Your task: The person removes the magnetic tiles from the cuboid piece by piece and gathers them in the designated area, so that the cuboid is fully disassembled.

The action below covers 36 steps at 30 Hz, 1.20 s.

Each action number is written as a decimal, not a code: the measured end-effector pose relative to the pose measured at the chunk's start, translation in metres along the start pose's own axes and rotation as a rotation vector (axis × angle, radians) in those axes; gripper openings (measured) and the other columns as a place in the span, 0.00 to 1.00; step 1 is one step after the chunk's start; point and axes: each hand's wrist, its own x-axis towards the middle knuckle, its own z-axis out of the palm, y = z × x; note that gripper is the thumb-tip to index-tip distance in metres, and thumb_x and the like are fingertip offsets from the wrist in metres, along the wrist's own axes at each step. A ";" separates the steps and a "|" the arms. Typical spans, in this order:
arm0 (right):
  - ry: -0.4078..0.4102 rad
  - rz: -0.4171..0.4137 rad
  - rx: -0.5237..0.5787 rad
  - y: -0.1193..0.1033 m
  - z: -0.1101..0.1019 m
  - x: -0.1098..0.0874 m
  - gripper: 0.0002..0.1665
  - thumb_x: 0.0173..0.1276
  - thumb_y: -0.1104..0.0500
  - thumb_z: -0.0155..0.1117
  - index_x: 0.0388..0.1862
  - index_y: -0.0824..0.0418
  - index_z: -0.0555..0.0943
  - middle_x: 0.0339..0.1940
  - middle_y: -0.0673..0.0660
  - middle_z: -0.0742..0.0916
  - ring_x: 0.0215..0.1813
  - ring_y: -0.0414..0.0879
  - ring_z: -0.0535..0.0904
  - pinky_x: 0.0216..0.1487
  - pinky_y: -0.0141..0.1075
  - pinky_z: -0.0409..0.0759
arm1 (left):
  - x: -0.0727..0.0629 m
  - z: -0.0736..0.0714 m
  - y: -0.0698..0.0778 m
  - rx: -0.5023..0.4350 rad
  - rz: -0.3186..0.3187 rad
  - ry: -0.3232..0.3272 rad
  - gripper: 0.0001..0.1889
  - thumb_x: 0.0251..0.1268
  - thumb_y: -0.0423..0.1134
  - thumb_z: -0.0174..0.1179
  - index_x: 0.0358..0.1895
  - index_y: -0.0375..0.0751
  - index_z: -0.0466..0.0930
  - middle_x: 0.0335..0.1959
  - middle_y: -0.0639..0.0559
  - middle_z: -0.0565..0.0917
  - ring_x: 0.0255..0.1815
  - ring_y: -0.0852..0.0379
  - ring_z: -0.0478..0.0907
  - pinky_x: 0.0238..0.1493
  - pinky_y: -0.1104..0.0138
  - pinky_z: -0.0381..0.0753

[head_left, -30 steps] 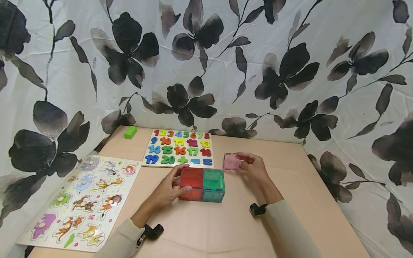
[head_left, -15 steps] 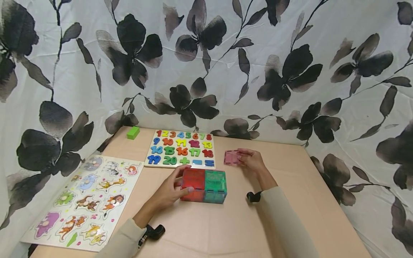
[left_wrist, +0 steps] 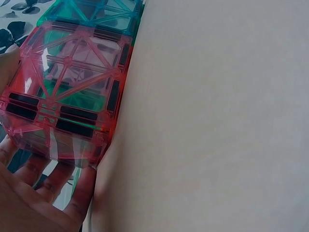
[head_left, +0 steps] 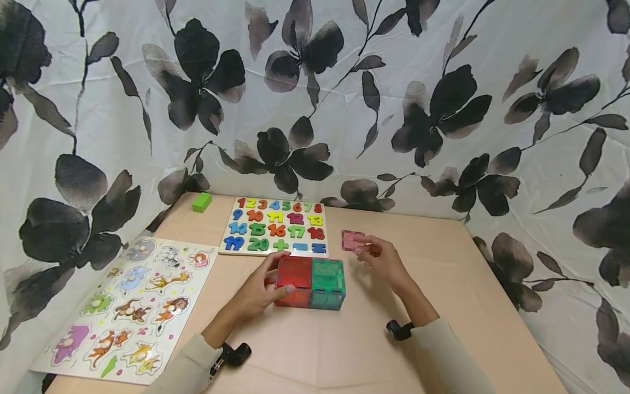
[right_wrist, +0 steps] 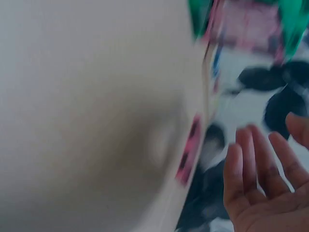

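Note:
My left hand (head_left: 256, 287) grips the red half of a box built from see-through magnetic tiles, its thumb on the front and fingers round the far left side. The red part (head_left: 293, 276) joins a green part (head_left: 328, 282) on the right. Close by in the left wrist view, the red tiles (left_wrist: 67, 92) show the thumb at one side and fingers below. A pink square magnetic tile (head_left: 351, 239) lies flat on the table, right of the number board. Just right of that tile is my right hand (head_left: 386, 262), holding nothing; in the right wrist view its fingers (right_wrist: 263, 169) look loosely extended.
Behind the box lies a number board (head_left: 275, 227) with coloured numerals. An animal puzzle board (head_left: 128, 312) covers the table's left side. A green block (head_left: 201, 202) sits at the back left corner. A flower-print cloth (head_left: 315, 98) hangs behind the table (head_left: 443, 284).
My right hand has let go of the pink tile and drawn back toward me, leaving it on the table. My left hand stays on the red tiles.

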 end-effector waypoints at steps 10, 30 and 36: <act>-0.253 -0.026 0.134 -0.015 0.029 -0.048 0.28 0.79 0.54 0.67 0.76 0.48 0.77 0.43 0.58 0.92 0.50 0.51 0.87 0.58 0.32 0.83 | 0.000 0.000 -0.001 0.015 -0.001 0.007 0.41 0.72 0.47 0.71 0.82 0.64 0.58 0.80 0.43 0.66 0.77 0.33 0.72 0.65 0.54 0.86; -0.207 0.243 0.505 -0.020 0.046 -0.048 0.27 0.77 0.59 0.68 0.74 0.57 0.79 0.46 0.55 0.95 0.48 0.44 0.91 0.55 0.35 0.88 | 0.000 0.001 -0.001 0.016 -0.007 0.011 0.41 0.71 0.46 0.71 0.82 0.63 0.57 0.80 0.43 0.66 0.77 0.32 0.71 0.64 0.55 0.87; -0.216 0.220 0.506 -0.022 0.043 -0.049 0.26 0.79 0.56 0.67 0.73 0.57 0.79 0.49 0.55 0.94 0.52 0.45 0.91 0.60 0.37 0.88 | 0.000 0.001 -0.001 0.018 -0.005 0.010 0.41 0.71 0.47 0.71 0.81 0.64 0.58 0.80 0.43 0.67 0.78 0.32 0.70 0.64 0.53 0.87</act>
